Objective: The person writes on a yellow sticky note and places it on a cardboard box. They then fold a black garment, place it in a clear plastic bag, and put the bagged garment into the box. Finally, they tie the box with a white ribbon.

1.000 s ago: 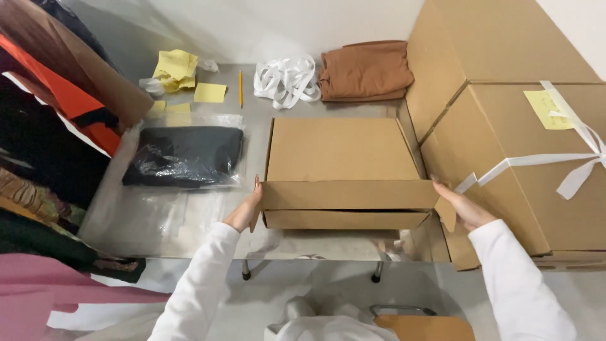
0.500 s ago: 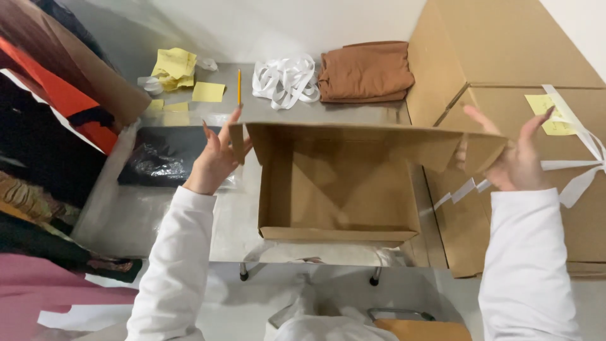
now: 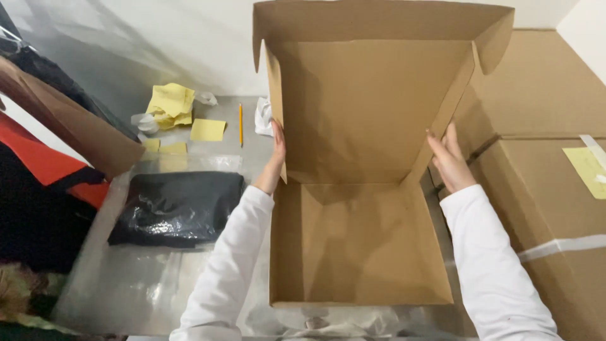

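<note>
Since half a second earlier, lid raised upright. Cardboard box (image 3: 360,246) rests open on table (image 3: 158,284); left hand (image 3: 275,158) and right hand (image 3: 449,158), fingers flat, brace lid's side flaps. Probably light, stiff, creasable; best held by edges.

We see an open brown box (image 3: 360,246) in the middle, lid upright. Big cartons (image 3: 549,189) stacked right, one with a yellow label (image 3: 590,169) and white tape (image 3: 562,245). Black bagged pack (image 3: 177,208) lies left; yellow notes (image 3: 189,120) behind it.
</note>
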